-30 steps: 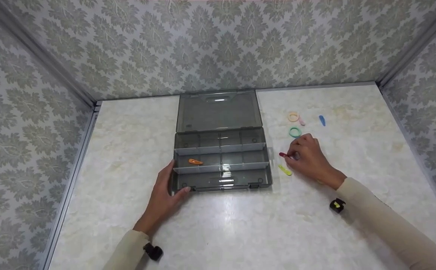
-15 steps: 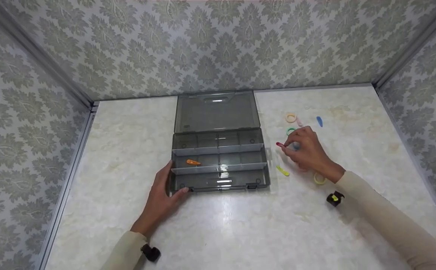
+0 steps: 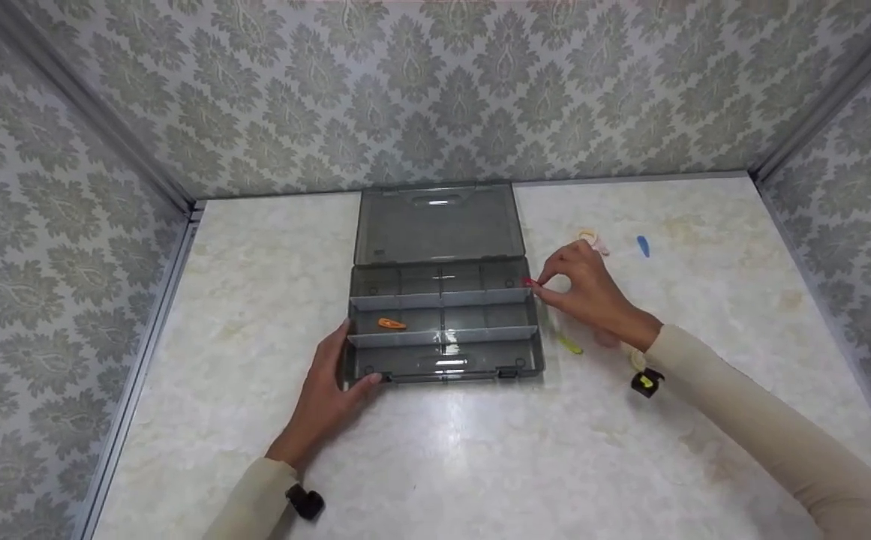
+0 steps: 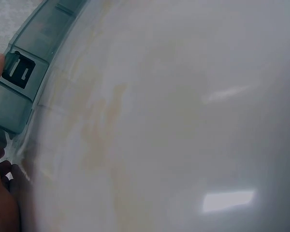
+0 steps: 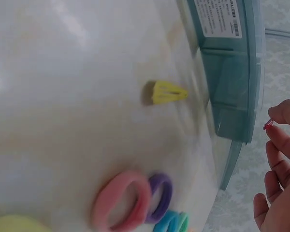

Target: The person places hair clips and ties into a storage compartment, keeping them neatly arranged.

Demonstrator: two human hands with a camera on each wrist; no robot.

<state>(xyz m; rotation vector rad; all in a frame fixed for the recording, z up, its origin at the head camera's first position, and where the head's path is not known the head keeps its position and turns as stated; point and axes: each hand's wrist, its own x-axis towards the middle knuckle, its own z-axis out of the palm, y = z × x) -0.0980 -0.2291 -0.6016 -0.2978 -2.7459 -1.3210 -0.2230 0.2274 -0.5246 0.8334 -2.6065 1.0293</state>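
A smoky grey compartment box (image 3: 405,364) stands on the table with its lid (image 3: 439,229) laid back. Its left front corner is held by my left hand (image 3: 322,394), fingers along the side and thumb on the front edge near the latch (image 4: 19,70). Between thumb and forefinger, my right hand (image 3: 589,292) pinches a red hair clip (image 3: 530,283) at the box's right rim, level with the back divider. An orange hair clip (image 3: 391,323) lies in the middle row, left part. Outside, right of the box, is a yellow hair clip (image 5: 166,93).
Beyond my right hand lie a blue hair clip (image 3: 643,245), a peach hair tie (image 3: 587,235) and a pink clip (image 3: 603,250). Under the right wrist are pink (image 5: 100,205), purple (image 5: 167,198) and blue (image 5: 165,223) hair ties. Patterned walls (image 3: 450,97) border the table.
My right hand has carried the red hair clip left and away from me, from the table beside the yellow clip to the box's right rim. The left hand keeps its hold.
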